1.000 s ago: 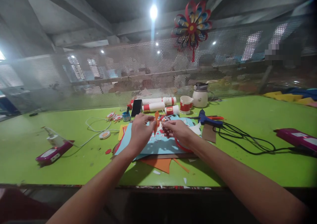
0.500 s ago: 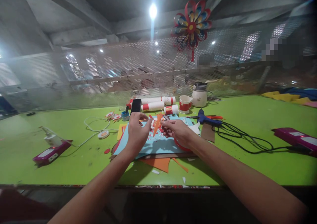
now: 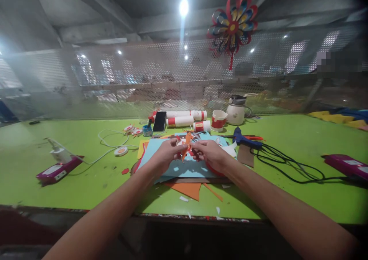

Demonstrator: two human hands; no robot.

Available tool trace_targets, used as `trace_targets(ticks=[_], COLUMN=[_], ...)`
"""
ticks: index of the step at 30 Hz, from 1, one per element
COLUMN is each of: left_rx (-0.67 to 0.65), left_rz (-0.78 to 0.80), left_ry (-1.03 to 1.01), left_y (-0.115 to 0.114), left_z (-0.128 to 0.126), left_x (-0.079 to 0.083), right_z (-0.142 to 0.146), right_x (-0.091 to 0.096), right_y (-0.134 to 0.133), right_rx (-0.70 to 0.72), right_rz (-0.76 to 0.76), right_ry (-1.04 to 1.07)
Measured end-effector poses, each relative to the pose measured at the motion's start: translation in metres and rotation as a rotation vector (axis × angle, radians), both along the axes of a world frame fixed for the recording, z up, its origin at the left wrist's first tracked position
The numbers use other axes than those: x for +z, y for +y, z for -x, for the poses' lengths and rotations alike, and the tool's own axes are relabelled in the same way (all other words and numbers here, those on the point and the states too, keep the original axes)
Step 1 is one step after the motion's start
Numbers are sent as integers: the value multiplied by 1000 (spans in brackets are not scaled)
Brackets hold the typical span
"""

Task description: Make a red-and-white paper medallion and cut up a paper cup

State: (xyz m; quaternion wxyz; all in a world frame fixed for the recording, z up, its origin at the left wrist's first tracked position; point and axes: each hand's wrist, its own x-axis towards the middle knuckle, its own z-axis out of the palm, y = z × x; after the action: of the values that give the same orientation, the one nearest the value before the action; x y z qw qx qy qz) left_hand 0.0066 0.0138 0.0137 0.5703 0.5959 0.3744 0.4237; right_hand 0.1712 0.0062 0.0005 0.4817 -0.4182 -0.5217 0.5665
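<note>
Between my hands, over a stack of light blue paper sheets (image 3: 188,171), is a small orange paper cutout (image 3: 188,140), narrow and pointed at its lower end. My right hand (image 3: 212,152) pinches it by its right side. Thumb and fingers of my left hand (image 3: 165,154) are closed at its left edge; the fingertips are partly hidden. Red and white paper scraps lie on the blue sheets behind and below the cutout. Under the stack, an orange sheet (image 3: 188,191) sticks out toward me.
A blue glue gun (image 3: 245,140) with a black cable lies right. Behind the stack are a phone (image 3: 160,121), white-and-red paper tubes (image 3: 180,121), a paper cup (image 3: 218,120) and a kettle (image 3: 235,112). Purple power strips (image 3: 59,170) sit at both sides; a tape roll (image 3: 120,151) lies left.
My left hand has moved in from the left and its fingers have closed at the orange cutout. My right hand keeps its pinch. The view has shifted slightly.
</note>
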Motion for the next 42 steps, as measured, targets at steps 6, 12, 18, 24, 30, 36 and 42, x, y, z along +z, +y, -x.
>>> trace_targets(ticks=[6, 12, 18, 24, 30, 36, 42], left_rx=[2, -42, -102, -158, -143, -139, -159], left_rz=[-6, -19, -11, -7, -46, 2, 36], left_ry=[-7, 36, 83, 113, 126, 89, 57], left_y=[0, -5, -8, -10, -11, -11, -11], left_z=[3, 1, -3, -5, -5, -5, -4], left_x=[-8, -13, -17, -17, -18, -17, -17], right_z=[-4, -7, -6, -7, -7, -6, -6], right_x=[-1, 2, 3, 3, 2, 1, 3], right_y=[4, 6, 6, 6, 6, 6, 5], right_rx=[-98, -173, -184, -178, -164, -132, -125], right_rz=[-92, -251, -290, -282, -244, -187, -157], right_ry=[-134, -204, -211, -219, -231, -225, -208])
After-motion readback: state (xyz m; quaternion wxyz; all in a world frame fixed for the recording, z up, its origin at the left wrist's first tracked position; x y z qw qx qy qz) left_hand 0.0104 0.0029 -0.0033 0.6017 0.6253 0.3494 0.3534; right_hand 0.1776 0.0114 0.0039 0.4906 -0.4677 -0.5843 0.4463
